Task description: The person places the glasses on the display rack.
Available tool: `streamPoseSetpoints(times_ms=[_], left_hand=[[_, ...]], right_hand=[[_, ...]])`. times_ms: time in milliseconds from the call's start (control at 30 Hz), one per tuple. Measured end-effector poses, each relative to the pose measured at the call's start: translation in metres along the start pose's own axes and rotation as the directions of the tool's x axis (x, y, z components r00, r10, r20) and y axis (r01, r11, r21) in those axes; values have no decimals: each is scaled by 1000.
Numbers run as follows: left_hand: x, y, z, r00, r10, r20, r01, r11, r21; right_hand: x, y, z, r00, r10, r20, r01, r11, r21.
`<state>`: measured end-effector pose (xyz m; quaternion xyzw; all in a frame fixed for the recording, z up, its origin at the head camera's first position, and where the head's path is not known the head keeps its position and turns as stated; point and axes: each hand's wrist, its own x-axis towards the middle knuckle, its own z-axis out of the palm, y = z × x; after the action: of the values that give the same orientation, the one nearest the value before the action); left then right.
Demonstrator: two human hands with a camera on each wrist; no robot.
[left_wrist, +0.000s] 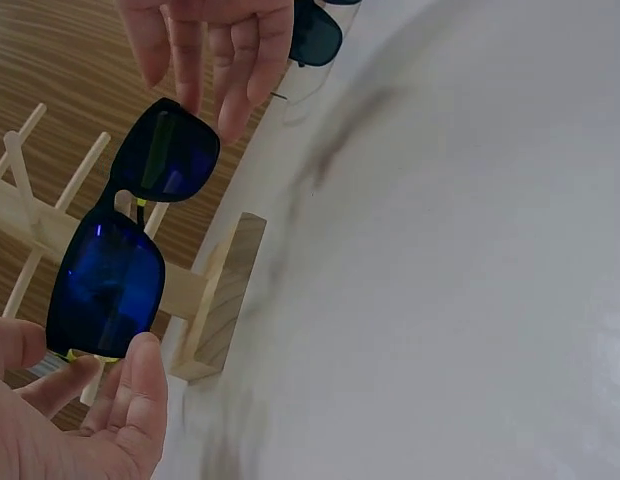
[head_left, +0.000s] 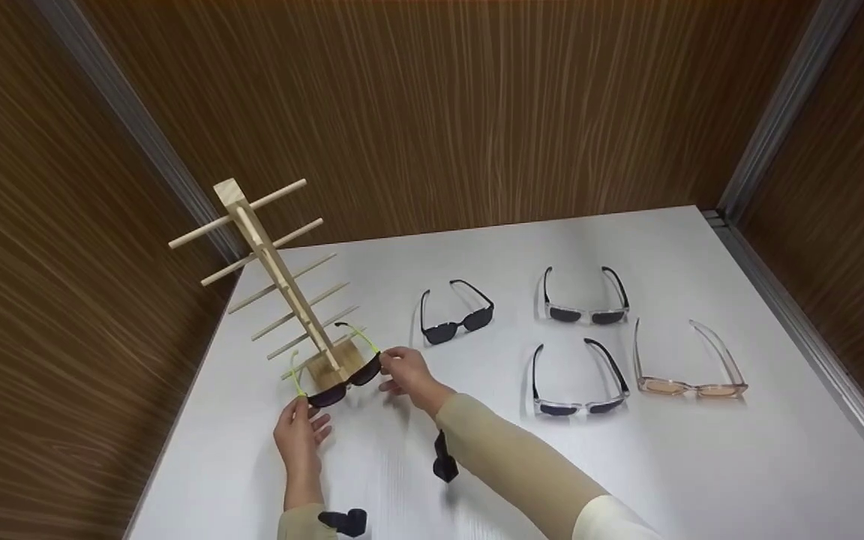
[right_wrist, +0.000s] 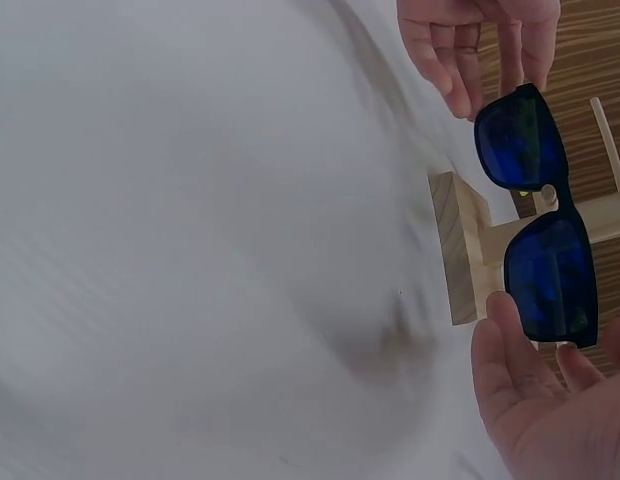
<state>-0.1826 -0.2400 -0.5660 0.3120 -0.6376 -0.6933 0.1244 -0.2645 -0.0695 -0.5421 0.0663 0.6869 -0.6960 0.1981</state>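
Both hands hold one pair of dark sunglasses (head_left: 328, 395) with yellow-green temples. Its lenses look mirrored blue in the left wrist view (left_wrist: 108, 280) and the right wrist view (right_wrist: 552, 280). The left hand (head_left: 301, 439) pinches the left end of the frame, and the right hand (head_left: 413, 379) pinches the right end. The temples point away, toward a wooden display stand (head_left: 282, 274) with several crosswise pegs. The glasses are in front of the stand's foot, near its lowest pegs; whether they touch a peg, I cannot tell.
Black sunglasses (head_left: 459, 326) lie right of the stand. Farther right are two clear-framed dark pairs, one behind (head_left: 586, 316) and one nearer (head_left: 582, 409), and an orange-tinted pair (head_left: 693, 388). Wood-grain panels (head_left: 477, 112) enclose the white table (head_left: 417, 480).
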Motion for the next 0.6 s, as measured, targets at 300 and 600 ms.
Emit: streamPoseSetpoints(times_ms=[300,600], left_hand=[[-3,-4,-5,1000,-5,16,5,1000,14],[-5,-9,-9,999,-14,28,14,1000,15]], right_hand=[[3,7,-7,999,34,1,-34,999,31],[5,15,-16,998,68,-8,-67,995,74]])
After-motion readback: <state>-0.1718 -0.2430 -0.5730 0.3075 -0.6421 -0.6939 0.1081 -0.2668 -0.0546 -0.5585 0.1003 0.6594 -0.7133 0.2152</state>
